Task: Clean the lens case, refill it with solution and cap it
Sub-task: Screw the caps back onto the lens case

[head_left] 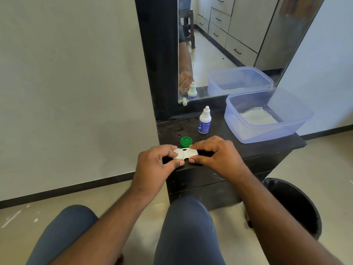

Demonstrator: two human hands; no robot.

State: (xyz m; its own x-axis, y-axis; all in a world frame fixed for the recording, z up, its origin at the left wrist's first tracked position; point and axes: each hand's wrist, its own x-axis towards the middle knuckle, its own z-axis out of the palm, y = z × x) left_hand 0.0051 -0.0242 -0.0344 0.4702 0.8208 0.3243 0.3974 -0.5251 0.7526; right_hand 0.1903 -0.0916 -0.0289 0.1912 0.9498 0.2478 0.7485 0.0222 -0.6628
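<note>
I am watching the white lens case (186, 153) being held just above the front edge of the dark dresser top (267, 145). My left hand (155, 164) is pinching the case's left end, where a white cap (179, 153) is sitting on the well; thumb and forefinger are curling around that cap. My right hand (215, 155) is gripping the case's right end, fingertips curled over it and hiding that well, so I cannot tell whether it is covered. Just behind the case, a green cap (186, 141) is lying open side up on the dresser top, apart from the case. Farther behind the case, a small white solution bottle (204, 120) with a blue label is standing upright with its nozzle cap on. Behind the case and to the right, a translucent blue plastic tub (267, 115) is sitting on the dresser top with what is probably a folded white cloth (257, 116) inside. A mirror (229, 44) is rising behind the bottle. A black bin (294, 205) is standing on the floor, below the case and to its right.
</note>
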